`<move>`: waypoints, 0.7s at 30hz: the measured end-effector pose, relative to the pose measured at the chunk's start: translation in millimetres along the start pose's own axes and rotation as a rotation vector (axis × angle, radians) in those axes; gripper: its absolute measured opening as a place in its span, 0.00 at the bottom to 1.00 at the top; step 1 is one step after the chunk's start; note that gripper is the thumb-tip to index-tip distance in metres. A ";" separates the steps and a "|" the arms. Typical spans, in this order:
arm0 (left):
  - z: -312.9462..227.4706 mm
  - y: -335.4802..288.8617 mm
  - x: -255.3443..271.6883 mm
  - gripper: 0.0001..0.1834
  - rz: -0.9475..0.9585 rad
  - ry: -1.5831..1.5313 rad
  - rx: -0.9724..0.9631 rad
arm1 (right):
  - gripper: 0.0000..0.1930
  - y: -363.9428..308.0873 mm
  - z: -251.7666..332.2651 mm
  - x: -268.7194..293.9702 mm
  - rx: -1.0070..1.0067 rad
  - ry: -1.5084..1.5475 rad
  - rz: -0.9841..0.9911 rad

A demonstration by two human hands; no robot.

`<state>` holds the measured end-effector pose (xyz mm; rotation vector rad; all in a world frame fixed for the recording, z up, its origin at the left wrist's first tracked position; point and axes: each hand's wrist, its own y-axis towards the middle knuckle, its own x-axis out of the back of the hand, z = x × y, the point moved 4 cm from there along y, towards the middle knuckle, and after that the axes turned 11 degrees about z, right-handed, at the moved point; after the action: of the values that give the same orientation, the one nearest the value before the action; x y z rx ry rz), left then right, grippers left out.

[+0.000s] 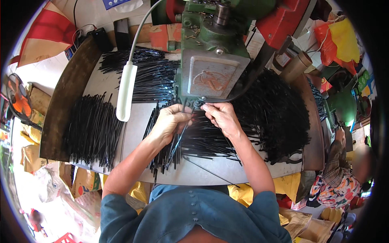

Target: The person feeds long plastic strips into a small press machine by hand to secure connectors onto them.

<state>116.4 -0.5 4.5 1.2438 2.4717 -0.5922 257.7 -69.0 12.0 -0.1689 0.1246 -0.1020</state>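
My left hand point(173, 120) is closed round a few thin dark rods point(177, 142) that slant down toward me, their upper ends beside the machine's small metal tool point(198, 103). Just right of that tool, my right hand point(223, 116) pinches thumb against fingers; whatever is between the fingertips is too small to make out. Both hands meet under the front of a green machine point(190, 48) with a grey front plate point(214, 77). Below them a layer of black rods point(208, 141) lies across the metal table point(133, 133).
Black rods lie in bundles at left point(93, 129) and behind point(152, 81), with a tangled heap point(275, 113) at right. A white lamp point(127, 91) hangs on a gooseneck left of the machine. A curved metal wall point(60, 109) edges the table. Another person point(336, 178) sits far right.
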 end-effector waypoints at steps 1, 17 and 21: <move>0.3 0.3 -0.2 0.06 0.005 -0.006 -0.003 | 0.09 -0.3 0.4 -0.7 0.004 0.001 0.005; 1.5 3.6 -4.3 0.06 0.002 0.018 -0.043 | 0.07 1.9 -2.4 -3.2 0.023 -0.028 -0.020; 2.7 3.2 -3.2 0.05 0.005 0.030 -0.039 | 0.05 -1.0 0.1 -7.5 -0.041 0.091 -0.005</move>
<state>121.0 -2.3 2.9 1.2527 2.4919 -0.5250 250.2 -69.2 13.1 -0.2058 0.2175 -0.1120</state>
